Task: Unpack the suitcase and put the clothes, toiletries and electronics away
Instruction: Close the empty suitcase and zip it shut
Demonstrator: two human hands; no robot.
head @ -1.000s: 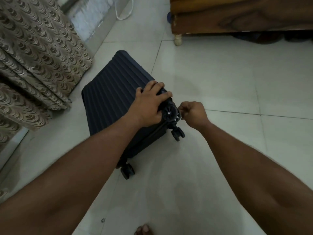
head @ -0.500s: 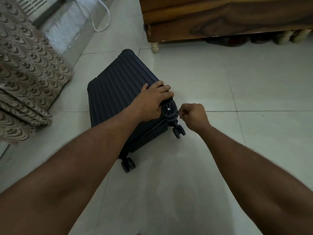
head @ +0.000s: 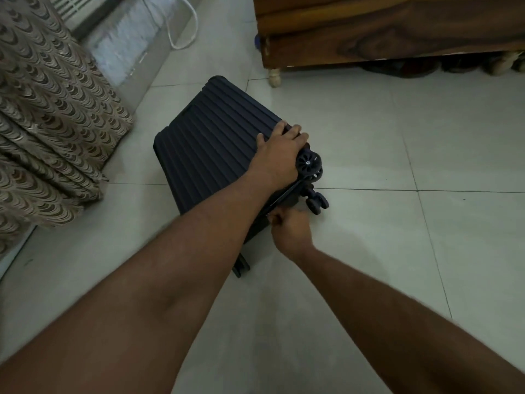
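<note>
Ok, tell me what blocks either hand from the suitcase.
Nothing visible does. The left hand already rests on the suitcase at its wheel corner, and the right hand is at its near edge, fingers curled.

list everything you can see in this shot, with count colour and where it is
suitcase: 1, dark navy, ribbed, lying flat and closed on the floor, centre
suitcase wheels: 3 visible, black, at the near end of the case
floor tiles: many, pale grey-white, under everything
curtain: 1, beige and brown scallop pattern, left edge
wooden furniture: 1, brown, top right, on a small pale foot
shoes: several, dark, count unclear, under the furniture
cord: 1, white, looped on the floor, top centre
left hand: 1, resting on the case's corner by the top wheel
right hand: 1, blurred, fingers curled at the case's near edge; what it holds is unclear
</note>
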